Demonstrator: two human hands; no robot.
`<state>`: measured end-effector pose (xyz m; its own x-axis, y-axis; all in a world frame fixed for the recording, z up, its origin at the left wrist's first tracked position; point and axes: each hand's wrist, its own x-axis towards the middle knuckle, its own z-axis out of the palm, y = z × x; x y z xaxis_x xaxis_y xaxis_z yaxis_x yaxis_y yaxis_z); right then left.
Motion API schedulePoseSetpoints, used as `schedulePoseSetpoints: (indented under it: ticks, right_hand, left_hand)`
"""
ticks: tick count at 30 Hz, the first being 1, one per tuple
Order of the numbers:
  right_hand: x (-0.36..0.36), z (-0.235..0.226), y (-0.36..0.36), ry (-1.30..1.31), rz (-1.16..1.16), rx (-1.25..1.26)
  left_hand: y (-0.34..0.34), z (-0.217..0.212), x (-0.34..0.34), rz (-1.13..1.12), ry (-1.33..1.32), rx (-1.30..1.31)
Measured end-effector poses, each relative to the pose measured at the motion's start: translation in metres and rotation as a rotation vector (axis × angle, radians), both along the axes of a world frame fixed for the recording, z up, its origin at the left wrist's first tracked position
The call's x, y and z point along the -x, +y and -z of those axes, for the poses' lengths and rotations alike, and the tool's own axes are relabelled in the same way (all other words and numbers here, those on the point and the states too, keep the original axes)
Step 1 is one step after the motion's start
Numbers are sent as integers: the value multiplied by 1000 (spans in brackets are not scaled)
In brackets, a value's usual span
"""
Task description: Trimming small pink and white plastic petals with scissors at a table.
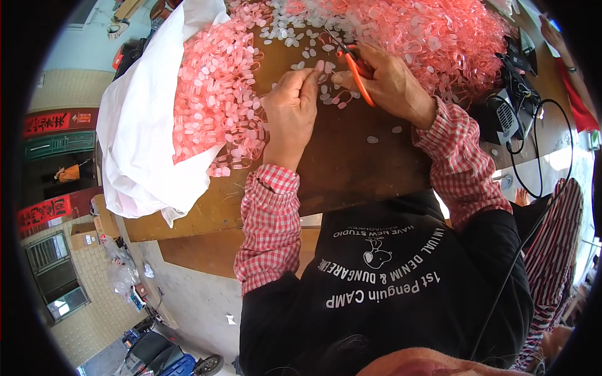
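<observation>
My right hand [401, 81] is wrapped around orange-handled cutters [356, 74], their metal jaws pointing away toward the far side of the table. Close beside it on the left, my left hand [291, 106] is closed in a pinch. Something small and pinkish shows at its fingertips, too small to make out. Small white oval pieces [373, 140] lie scattered on the brown table [364, 169] around and below the hands. A loose pink plastic piece [342, 100] rests just under the cutters.
A large heap of pink plastic loops [433, 44] covers the far right of the table. More pink pieces [216, 88] spill from a white sack [138, 119] on the left. Whitish ovals [285, 28] are piled at the back. A black device with cables [505, 116] stands at right, near another person's striped clothing [555, 250].
</observation>
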<state>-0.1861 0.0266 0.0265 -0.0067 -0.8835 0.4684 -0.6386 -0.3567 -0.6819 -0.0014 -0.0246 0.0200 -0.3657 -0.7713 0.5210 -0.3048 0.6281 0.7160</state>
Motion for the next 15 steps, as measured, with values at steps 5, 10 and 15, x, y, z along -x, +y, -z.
schedulePoseSetpoints:
  ticks: [5,10,15]
  right_hand:
    - [2,14,-8,-68,-49,-24]
    - [4,23,-10,-76,-106,-77]
    - [-3,21,-11,-122,-88,39]
  left_hand:
    - [6,6,6,78,-87,88]
    - [6,6,6,112,-122,101]
    - [7,3,6,118,-184,98]
